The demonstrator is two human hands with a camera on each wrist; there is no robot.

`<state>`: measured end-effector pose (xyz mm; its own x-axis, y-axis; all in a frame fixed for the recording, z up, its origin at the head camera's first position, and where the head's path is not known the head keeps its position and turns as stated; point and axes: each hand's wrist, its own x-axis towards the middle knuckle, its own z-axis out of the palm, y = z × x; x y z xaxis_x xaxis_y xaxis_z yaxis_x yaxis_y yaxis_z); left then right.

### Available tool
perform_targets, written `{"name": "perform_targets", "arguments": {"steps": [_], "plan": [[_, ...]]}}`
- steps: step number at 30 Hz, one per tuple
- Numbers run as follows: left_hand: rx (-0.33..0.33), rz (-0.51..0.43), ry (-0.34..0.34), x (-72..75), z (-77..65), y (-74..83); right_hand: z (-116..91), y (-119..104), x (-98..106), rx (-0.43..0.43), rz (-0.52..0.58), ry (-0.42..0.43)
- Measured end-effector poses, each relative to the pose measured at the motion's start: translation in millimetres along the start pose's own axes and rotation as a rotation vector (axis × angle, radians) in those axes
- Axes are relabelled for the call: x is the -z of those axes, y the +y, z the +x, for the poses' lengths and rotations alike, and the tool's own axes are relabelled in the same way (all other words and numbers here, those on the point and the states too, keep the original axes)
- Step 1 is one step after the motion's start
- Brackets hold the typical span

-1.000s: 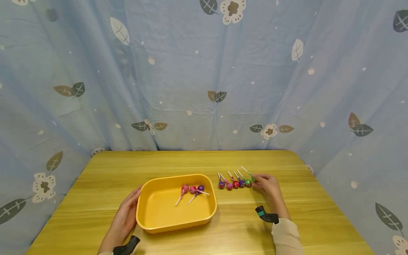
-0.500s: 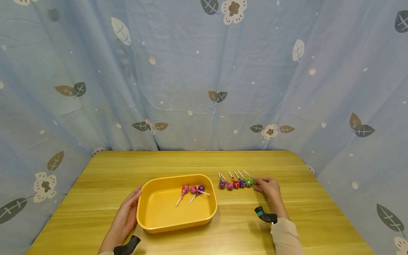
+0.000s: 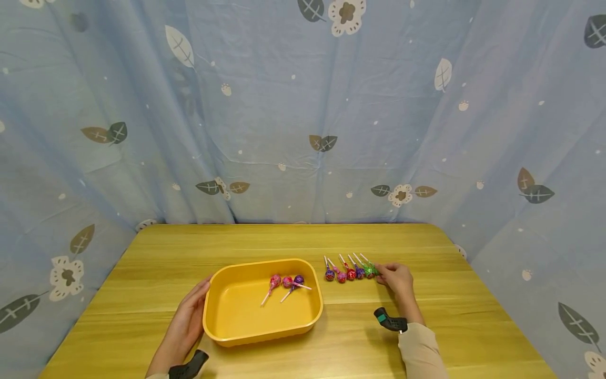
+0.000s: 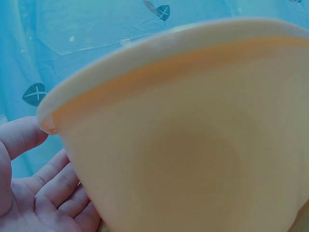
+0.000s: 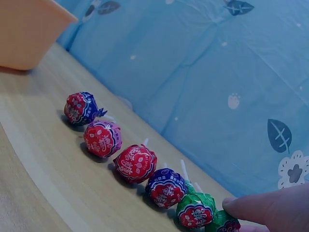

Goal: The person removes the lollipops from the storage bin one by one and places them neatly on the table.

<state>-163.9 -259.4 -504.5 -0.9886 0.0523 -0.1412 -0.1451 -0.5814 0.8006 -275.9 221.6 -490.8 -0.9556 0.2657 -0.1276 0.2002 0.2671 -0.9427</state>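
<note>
pinching the endmost green lollipop [image 5: 224, 223] with the right hand [image 3: 397, 279], at the right end of the lollipop row [image 3: 351, 275] on the table [image 3: 350, 329], slanted lengthwise, aimed stick-first away and leftward, resting the left hand [image 3: 188, 318], straight-fingered, against the yellow bin [image 3: 236, 316]

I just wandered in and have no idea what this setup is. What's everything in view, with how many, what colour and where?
Tray: one, yellow, on the table
Pink lollipops: two, pink, in the tray
Purple lollipop: one, purple, in the tray
Row lollipops: six (two purple-blue, one pink, one red, two green), right of the tray
Table: one, yellowish wood-look, under everything
Curtain: count unclear, light blue, printed, around the table
Wrist devices: two, black, one per wrist
Sleeves: two, beige, bottom edge, left barely showing
Left hand: one, against the tray's left end
Right hand: one, pinching the rightmost green lollipop
</note>
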Motion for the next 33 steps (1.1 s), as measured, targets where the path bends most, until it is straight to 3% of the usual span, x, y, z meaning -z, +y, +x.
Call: {"name": "perform_targets", "arguments": {"steps": [7, 16, 20, 33], "plan": [[-0.006, 0.016, 0.023, -1.3, 0.7, 1.1, -1.9, 0.4, -1.1, 0.002, 0.005, 0.005], [0.002, -0.017, -0.007, -0.8, -0.7, 0.7, -7.6, -4.4, -0.1, -0.006, 0.047, 0.011], [-0.023, -0.005, -0.026, -1.1, -1.4, 0.3, -10.8, -8.6, 2.0, 0.009, 0.021, 0.016], [-0.027, -0.004, -0.045, 0.9, -1.3, -0.7, -31.1, -47.7, -7.7, 0.133, -0.054, -0.036]]}}
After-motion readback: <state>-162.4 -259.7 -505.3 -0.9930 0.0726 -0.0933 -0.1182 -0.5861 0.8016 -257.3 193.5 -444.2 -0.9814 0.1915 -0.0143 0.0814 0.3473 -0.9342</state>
